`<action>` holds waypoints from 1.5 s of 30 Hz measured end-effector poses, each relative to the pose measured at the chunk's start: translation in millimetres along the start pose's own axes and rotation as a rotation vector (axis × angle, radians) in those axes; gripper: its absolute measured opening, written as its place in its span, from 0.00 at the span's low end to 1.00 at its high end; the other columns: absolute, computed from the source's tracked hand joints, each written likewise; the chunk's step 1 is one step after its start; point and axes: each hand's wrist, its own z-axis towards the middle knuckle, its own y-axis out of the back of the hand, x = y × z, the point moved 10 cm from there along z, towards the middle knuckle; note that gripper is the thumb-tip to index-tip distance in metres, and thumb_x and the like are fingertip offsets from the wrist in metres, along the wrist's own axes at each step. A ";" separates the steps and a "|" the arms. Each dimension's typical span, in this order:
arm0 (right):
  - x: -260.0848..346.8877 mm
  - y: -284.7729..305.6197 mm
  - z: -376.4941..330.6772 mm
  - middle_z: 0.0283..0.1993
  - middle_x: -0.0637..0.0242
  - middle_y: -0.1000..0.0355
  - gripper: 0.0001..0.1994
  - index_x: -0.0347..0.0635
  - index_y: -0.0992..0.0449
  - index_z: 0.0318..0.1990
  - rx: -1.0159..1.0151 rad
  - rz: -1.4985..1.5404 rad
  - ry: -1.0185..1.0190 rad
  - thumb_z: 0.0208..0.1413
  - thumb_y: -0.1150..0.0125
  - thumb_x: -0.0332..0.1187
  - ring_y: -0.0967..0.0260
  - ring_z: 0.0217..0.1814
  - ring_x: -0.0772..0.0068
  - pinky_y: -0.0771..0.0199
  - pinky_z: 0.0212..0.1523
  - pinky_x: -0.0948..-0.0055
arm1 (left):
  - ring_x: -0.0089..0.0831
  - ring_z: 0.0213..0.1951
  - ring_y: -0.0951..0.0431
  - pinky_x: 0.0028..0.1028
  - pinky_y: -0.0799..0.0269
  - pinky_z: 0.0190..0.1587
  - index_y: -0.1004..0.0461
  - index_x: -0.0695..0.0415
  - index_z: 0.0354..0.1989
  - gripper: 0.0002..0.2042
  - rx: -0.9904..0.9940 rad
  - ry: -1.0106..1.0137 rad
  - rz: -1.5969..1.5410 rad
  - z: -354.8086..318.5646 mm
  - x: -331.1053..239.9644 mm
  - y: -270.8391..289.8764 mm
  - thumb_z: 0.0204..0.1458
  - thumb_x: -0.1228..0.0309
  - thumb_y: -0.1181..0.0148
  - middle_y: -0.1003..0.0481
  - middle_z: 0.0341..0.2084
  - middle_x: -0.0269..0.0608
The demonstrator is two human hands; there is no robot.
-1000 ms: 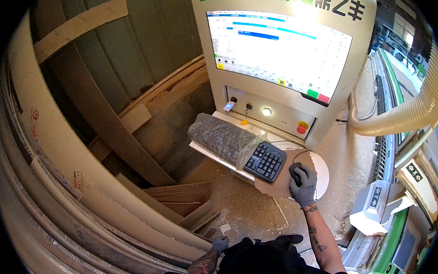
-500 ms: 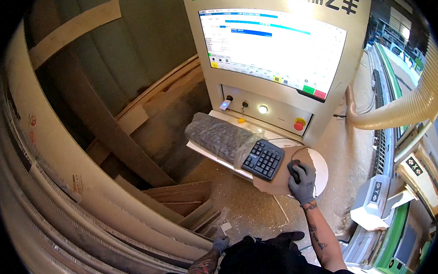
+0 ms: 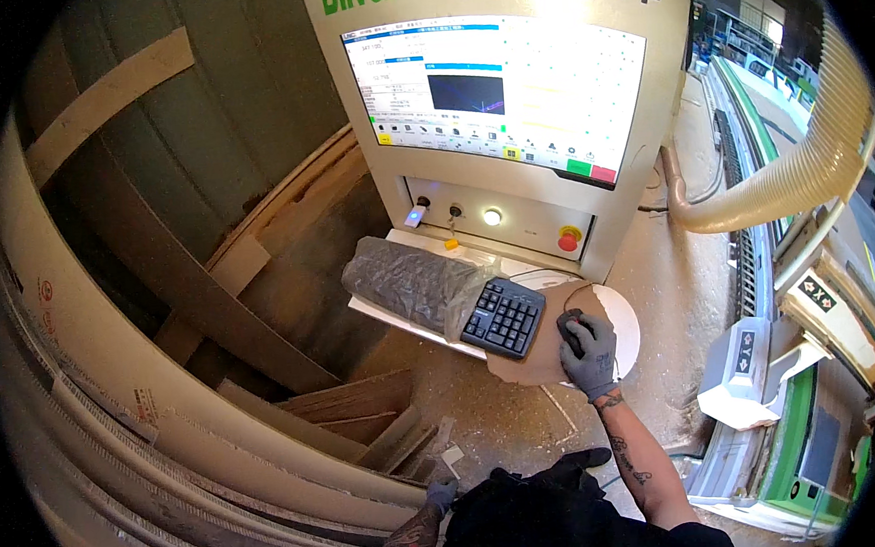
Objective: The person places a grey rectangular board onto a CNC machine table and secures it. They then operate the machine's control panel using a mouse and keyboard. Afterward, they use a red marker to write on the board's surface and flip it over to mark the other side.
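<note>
My right hand [image 3: 591,352], in a grey glove, rests over a black computer mouse [image 3: 568,324] on a round brown pad [image 3: 553,362] at the right end of the console shelf. To the mouse's left lies a black keyboard [image 3: 503,317], most of it wrapped in dusty plastic film [image 3: 408,280]. Above stands the cream control console [image 3: 515,224] with a lit screen [image 3: 492,95] showing a dark picture window. My left hand [image 3: 441,494], also gloved, hangs low by my body with fingers curled, holding nothing that I can see.
The console carries a round lit button [image 3: 492,216] and a red stop knob [image 3: 568,237]. Long wooden boards [image 3: 114,394] lean in a stack at the left. A ribbed dust hose [image 3: 802,166] curves at the right over a green and white machine [image 3: 797,422]. Sawdust covers the floor [image 3: 507,420].
The view has drawn closer to the console. The screen content has switched to a layout with a dark picture window. My right hand stays on the mouse.
</note>
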 end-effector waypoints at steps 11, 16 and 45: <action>0.8 0.9 1.5 0.50 0.56 0.25 0.19 0.47 0.19 0.47 0.015 0.023 -0.004 0.44 0.30 0.32 0.29 0.52 0.48 0.30 0.51 0.52 | 0.35 0.45 0.18 0.35 0.23 0.50 0.19 0.63 0.50 0.18 0.118 0.091 -0.052 10.3 18.2 -18.6 0.58 0.62 0.39 0.16 0.42 0.45; -0.3 -3.0 1.9 0.51 0.54 0.25 0.20 0.45 0.19 0.48 0.037 0.040 -0.017 0.43 0.30 0.31 0.28 0.53 0.47 0.30 0.53 0.53 | 0.36 0.46 0.18 0.36 0.24 0.51 0.18 0.61 0.50 0.18 0.100 0.124 -0.170 25.1 47.0 -28.7 0.58 0.62 0.39 0.17 0.43 0.46; -37.5 -4.7 -30.5 0.55 0.66 0.29 0.22 0.55 0.25 0.51 -0.014 -0.038 -0.075 0.45 0.32 0.39 0.32 0.55 0.55 0.32 0.54 0.52 | 0.60 0.45 0.24 0.48 0.24 0.49 0.24 0.55 0.51 0.13 0.389 -0.285 0.046 90.8 -62.3 -105.0 0.65 0.63 0.48 0.28 0.56 0.62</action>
